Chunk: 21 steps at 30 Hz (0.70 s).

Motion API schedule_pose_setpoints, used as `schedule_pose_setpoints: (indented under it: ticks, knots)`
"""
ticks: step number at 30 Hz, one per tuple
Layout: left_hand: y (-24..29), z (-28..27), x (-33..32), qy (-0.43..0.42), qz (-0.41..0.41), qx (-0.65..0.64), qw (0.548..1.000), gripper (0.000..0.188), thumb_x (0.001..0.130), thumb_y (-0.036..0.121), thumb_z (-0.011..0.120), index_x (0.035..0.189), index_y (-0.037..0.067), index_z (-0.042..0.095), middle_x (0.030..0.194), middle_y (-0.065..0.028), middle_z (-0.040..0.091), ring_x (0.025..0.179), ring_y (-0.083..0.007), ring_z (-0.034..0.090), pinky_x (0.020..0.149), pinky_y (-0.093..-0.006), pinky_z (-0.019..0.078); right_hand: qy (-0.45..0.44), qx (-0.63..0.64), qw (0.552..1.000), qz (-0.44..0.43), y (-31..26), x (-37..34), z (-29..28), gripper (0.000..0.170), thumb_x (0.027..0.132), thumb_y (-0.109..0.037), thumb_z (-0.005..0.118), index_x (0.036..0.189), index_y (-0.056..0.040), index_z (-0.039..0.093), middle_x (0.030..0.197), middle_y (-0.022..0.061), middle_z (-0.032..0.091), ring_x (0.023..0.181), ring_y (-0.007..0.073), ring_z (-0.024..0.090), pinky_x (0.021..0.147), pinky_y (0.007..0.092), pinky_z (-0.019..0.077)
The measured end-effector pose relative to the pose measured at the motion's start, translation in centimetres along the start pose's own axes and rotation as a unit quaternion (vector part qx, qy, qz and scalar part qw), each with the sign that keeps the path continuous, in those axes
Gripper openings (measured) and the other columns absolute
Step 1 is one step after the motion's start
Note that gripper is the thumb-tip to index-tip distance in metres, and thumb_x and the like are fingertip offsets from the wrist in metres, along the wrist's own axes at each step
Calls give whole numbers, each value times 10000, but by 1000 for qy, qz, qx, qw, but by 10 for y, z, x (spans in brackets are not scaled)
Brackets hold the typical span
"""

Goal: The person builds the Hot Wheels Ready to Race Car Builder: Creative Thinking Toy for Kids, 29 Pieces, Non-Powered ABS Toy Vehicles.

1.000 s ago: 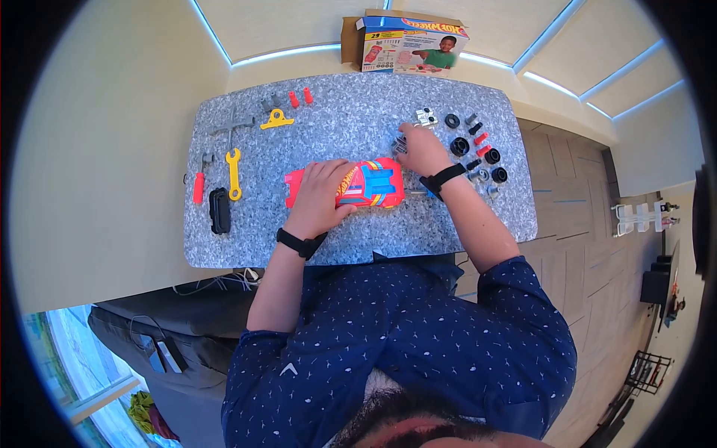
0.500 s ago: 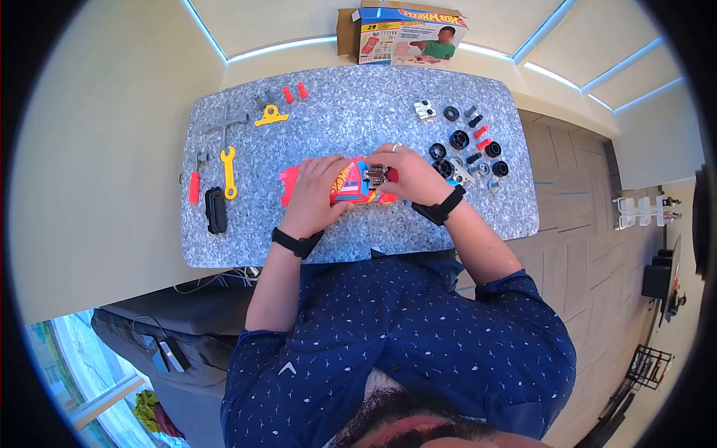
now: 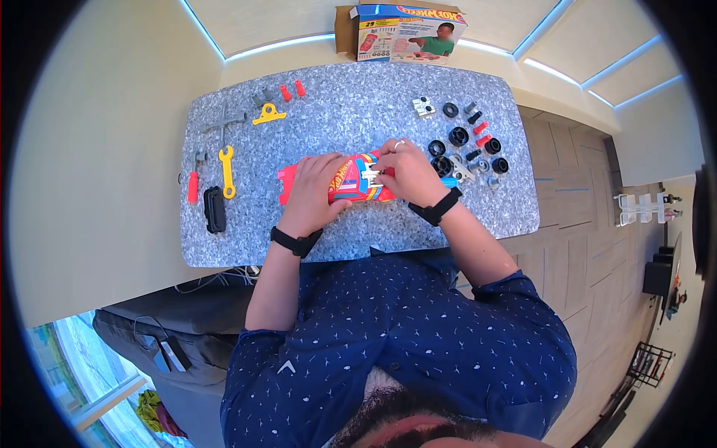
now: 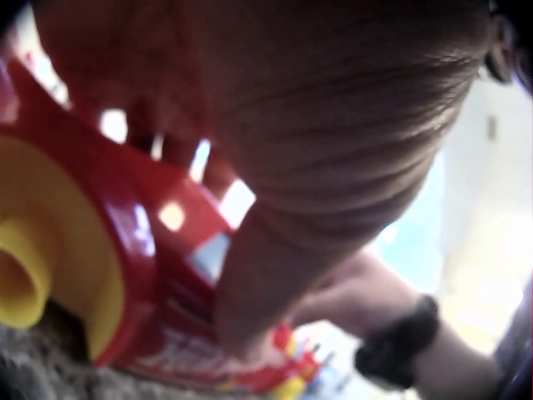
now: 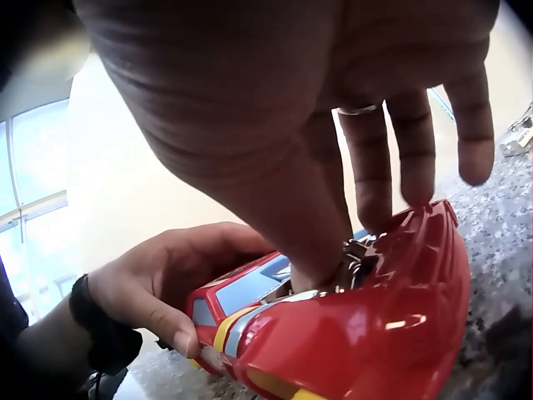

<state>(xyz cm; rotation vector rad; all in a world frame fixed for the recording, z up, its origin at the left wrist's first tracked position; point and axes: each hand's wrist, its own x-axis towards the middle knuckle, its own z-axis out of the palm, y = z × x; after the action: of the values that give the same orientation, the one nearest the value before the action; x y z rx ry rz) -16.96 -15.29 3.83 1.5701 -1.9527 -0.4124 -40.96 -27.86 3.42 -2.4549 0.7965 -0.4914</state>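
A red toy car [image 3: 344, 177] with blue and yellow trim lies on its wheel side on the speckled table. My left hand [image 3: 317, 185] grips it over the front part, fingers across the top and thumb along the near side. On the car's other end a shiny silver engine piece [image 3: 370, 175] sits at the blue recess. My right hand [image 3: 413, 173] pinches that piece between thumb and index finger, while its other fingers hang straight beside the car. In the right wrist view, chrome detail of the engine piece [image 5: 360, 260] shows beyond the thumb, partly hidden by it.
Right of the car lie black wheels [image 3: 458, 136], red and grey small parts and another silver piece [image 3: 423, 107]. On the left are a yellow wrench [image 3: 227, 172], a yellow bracket [image 3: 269, 113], a grey cross-shaped tool [image 3: 224, 123] and a black part [image 3: 214, 210]. A box [image 3: 411, 33] stands behind.
My right hand has brought the silver engine piece from the table beyond the car leftward onto the car's blue section. It has since turned there slightly. The left hand stays on the car.
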Motion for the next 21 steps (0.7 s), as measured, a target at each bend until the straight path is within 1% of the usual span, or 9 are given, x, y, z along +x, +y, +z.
schedule_pose_setpoints:
  ticks: [4,6,7,10,13,14,17,20,21]
  knots:
    - [0,1,-1,-2,-3,-4,1000,918,683,182,958,1526,96,606,1518,-148,626,1416,-385,559,1257,-565,357,-69,116,991,21,13,7,-18,207,840,-91,854,1043,-64,827,1232,135,737,1183,378,682,1032,461,548]
    - [-1,1,-1,3,1,-2,1000,920,681,181,958,1526,94,606,1516,-149,627,1416,-386,556,1253,-564,362,56,9,998,23,28,18,-36,302,853,-57,818,1154,-69,803,1273,148,727,1206,396,676,1052,473,549]
    - [-1,1,-1,5,4,-1,1000,921,679,181,957,1526,93,606,1515,-149,627,1416,-386,554,1252,-564,364,120,-44,992,23,38,24,-45,352,859,-40,800,1209,-72,791,1293,155,722,1217,404,674,1061,479,550]
    - [-1,3,-1,4,4,0,1000,911,688,177,956,1525,88,606,1521,-150,621,1419,-385,548,1259,-564,359,97,-171,978,76,89,42,-50,580,836,12,794,1404,-69,707,1412,170,705,1282,426,664,1127,499,533]
    - [4,8,-2,8,4,6,1000,904,702,176,952,1531,86,600,1536,-152,608,1416,-387,547,1268,-566,353,20,-202,971,128,117,59,-47,615,836,42,758,1435,-80,692,1488,181,670,1326,420,655,1163,502,523]
    - [6,9,-2,7,8,8,1000,903,709,180,950,1535,86,597,1543,-152,603,1422,-387,544,1270,-567,350,26,-233,967,101,128,63,-43,477,915,-1,649,1374,-108,722,1432,160,699,1285,424,669,1097,515,551]
    - [7,10,-1,1,20,15,1000,910,730,196,944,1557,89,581,1567,-154,585,1449,-386,530,1281,-570,340,-39,-247,967,55,146,75,-45,447,918,15,640,1337,-106,736,1388,160,718,1251,408,690,1079,513,561]
    - [5,12,-2,-9,19,26,999,940,753,229,943,1597,96,548,1605,-157,560,1501,-384,498,1303,-581,318,-58,-250,964,75,148,81,-47,407,922,1,649,1305,-96,746,1342,157,734,1227,400,701,1068,511,564]
    - [7,12,-3,-12,11,30,999,953,762,245,944,1610,98,536,1620,-158,550,1522,-381,484,1311,-587,307,-26,-237,968,73,147,81,-47,393,914,-14,676,1290,-95,751,1308,163,740,1218,409,701,1067,514,561]
